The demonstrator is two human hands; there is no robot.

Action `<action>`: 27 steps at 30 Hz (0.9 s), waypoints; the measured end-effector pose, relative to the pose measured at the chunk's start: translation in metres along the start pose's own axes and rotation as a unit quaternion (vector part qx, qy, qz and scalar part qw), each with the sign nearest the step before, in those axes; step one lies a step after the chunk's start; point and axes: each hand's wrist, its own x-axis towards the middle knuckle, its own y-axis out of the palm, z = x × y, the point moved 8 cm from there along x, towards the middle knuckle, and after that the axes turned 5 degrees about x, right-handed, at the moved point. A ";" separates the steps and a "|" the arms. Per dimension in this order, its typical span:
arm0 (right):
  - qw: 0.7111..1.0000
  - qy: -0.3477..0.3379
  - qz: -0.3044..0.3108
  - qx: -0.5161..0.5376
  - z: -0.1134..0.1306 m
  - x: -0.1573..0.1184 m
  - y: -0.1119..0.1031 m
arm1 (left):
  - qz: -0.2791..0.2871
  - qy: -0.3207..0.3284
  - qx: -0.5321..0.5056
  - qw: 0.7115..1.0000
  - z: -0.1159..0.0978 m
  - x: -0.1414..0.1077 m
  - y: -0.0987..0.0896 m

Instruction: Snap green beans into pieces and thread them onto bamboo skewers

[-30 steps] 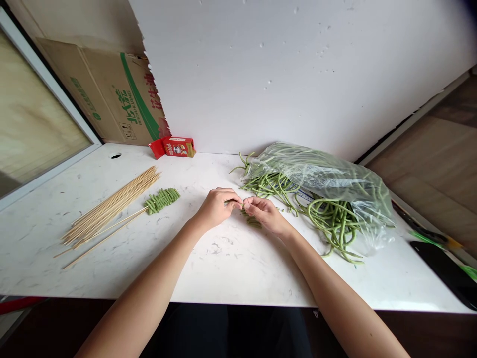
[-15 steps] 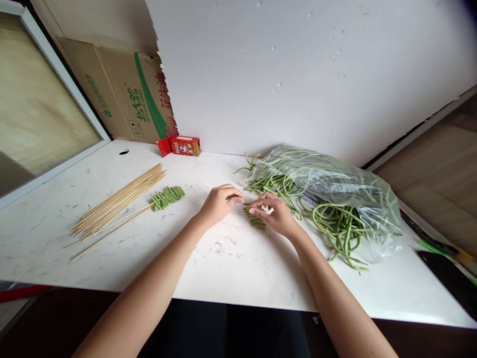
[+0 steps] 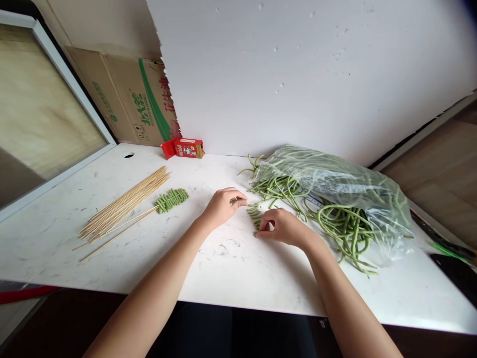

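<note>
My left hand [image 3: 222, 207] pinches a green bean, whose stem passes out to the right between thumb and forefinger. Close beside it, my right hand [image 3: 281, 226] is closed, its fingertips down at the near end of a short row of cut bean pieces [image 3: 254, 213]; what is between the fingertips is too small to tell. Long green beans [image 3: 345, 226] spill from a clear plastic bag [image 3: 335, 174] on the right. Skewered cut beans [image 3: 171, 199] lie left of my left hand, beside a pile of wooden skewers [image 3: 124, 201].
A small red box [image 3: 189, 148] stands at the back of the white table [image 3: 231, 273]. Behind it are a cardboard box [image 3: 126, 99] and a white board [image 3: 298, 74]. A black object [image 3: 456, 273] lies at the right edge.
My right hand has moved down toward me, from beside my left hand to the near end of the cut pieces. My left hand keeps its pinch. The view has shifted slightly.
</note>
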 end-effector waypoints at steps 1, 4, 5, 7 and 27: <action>1.000 0.000 -0.004 -0.002 -0.001 0.000 0.000 | 0.005 0.000 0.000 1.000 0.001 0.000 0.000; 1.000 -0.011 -0.021 0.006 -0.003 0.001 -0.004 | 0.006 0.001 -0.002 1.000 0.003 -0.001 0.000; 0.999 -0.017 -0.024 0.015 -0.003 0.001 -0.005 | 0.005 0.000 -0.003 1.000 0.003 -0.001 0.000; 0.998 -0.028 -0.045 0.031 -0.001 0.002 -0.010 | 0.004 -0.004 -0.001 1.000 0.004 -0.001 0.001; 0.945 -0.049 -0.199 0.255 -0.007 0.014 -0.016 | -0.031 0.032 -0.005 0.999 -0.031 -0.002 -0.001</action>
